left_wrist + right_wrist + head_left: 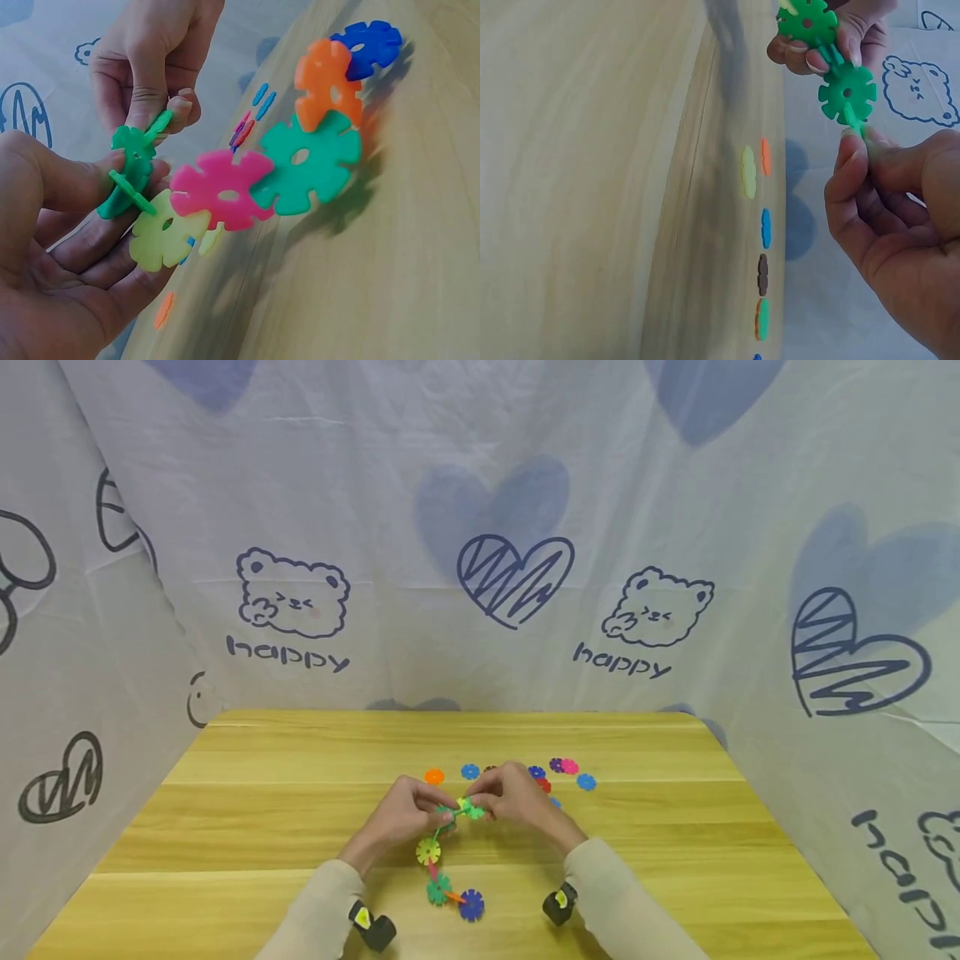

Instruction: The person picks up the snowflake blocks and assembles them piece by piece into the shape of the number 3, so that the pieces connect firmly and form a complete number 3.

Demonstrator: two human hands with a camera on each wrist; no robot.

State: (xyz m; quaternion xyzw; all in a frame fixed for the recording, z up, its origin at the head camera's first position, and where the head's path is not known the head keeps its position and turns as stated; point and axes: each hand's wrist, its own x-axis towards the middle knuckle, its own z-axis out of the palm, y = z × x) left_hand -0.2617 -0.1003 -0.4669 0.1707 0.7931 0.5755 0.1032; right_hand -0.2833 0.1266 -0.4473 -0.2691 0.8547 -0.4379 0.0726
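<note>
Flower-shaped plastic discs with notched rims are slotted into a chain. At its free end is a blue disc [379, 45], followed by an orange disc [315, 67], a teal green disc [330, 169], a pink disc [206, 176] and a pale yellow disc [154, 244]. Green discs [838, 84] continue the chain between the hands. My left hand [401, 817] grips one of these green discs, fingers and thumb on either side. With thumb and fingertips, my right hand [519, 795] pinches a bright green disc [853, 118] that touches the chain's end; how deep it sits is partly hidden.
Loose discs lie on the wooden table [637, 877] beyond the hands: an orange one [434, 776], a blue one [470, 772], a pink one [570, 767], a light blue one [587, 782] and others. A printed cloth [405, 643] hangs behind the table and along both sides.
</note>
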